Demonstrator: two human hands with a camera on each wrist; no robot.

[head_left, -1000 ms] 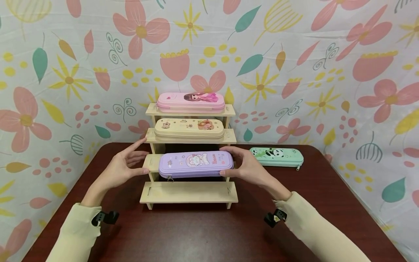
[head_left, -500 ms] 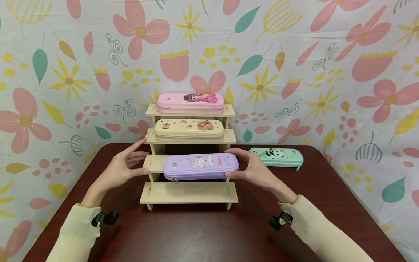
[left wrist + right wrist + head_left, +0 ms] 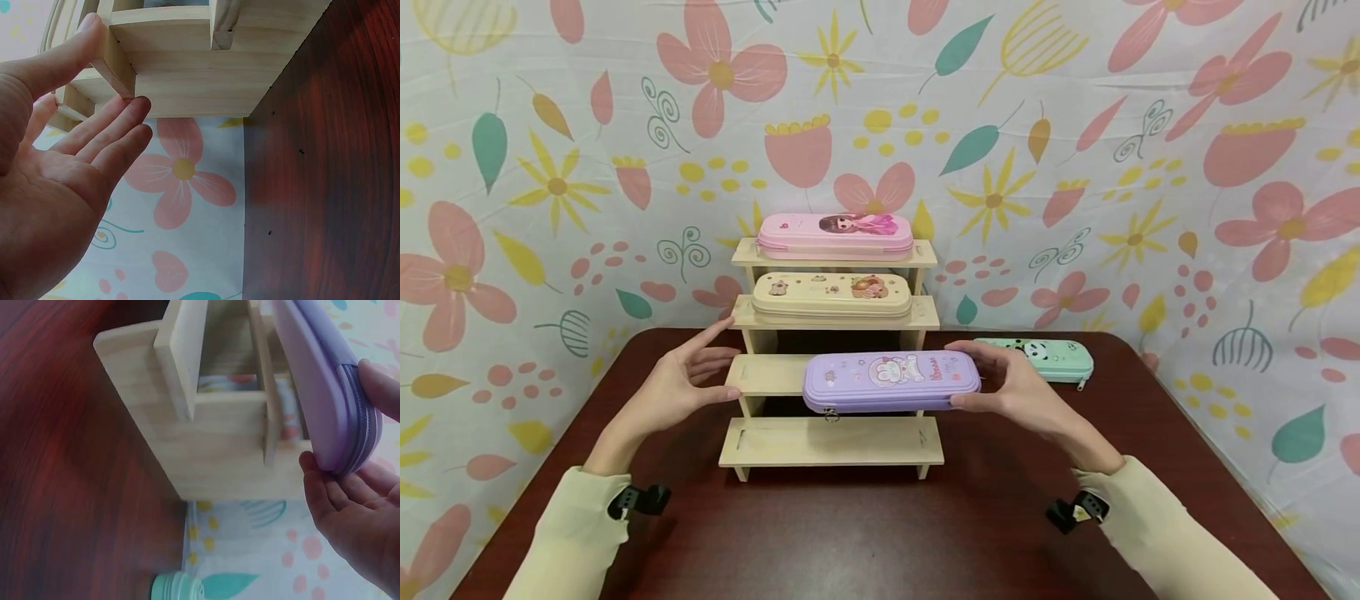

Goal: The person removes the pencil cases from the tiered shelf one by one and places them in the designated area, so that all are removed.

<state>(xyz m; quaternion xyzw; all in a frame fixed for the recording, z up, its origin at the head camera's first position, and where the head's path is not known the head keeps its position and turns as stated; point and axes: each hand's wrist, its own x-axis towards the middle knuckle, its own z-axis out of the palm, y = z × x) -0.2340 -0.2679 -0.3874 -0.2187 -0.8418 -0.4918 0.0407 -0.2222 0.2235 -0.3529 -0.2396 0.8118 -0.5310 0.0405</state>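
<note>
My right hand [image 3: 1030, 392] grips the right end of a purple pencil case [image 3: 891, 381] with a bunny print, thumb on the near side and fingers on the far side. In the right wrist view the zipped end of the purple pencil case [image 3: 325, 394] is between thumb and fingers, apart from the boards. The case overlaps the third tier of a wooden stepped stand [image 3: 835, 442] and juts past its right side. At the left end of that tier, my left hand [image 3: 679, 387] holds the board, thumb at its front edge; the left wrist view shows fingertips [image 3: 140, 109] at its other edge.
A pink pencil case [image 3: 835, 237] with a doll print lies on the top tier. The second tier bears a cream pencil case [image 3: 832, 296]. A green panda pencil case [image 3: 1060, 360] lies behind my right hand on the dark red table [image 3: 880, 542]. Patterned cloth [image 3: 880, 100] hangs behind.
My right hand has moved to the right with the purple pencil case, baring more of the third tier's left part. My left hand stays at the stand.
</note>
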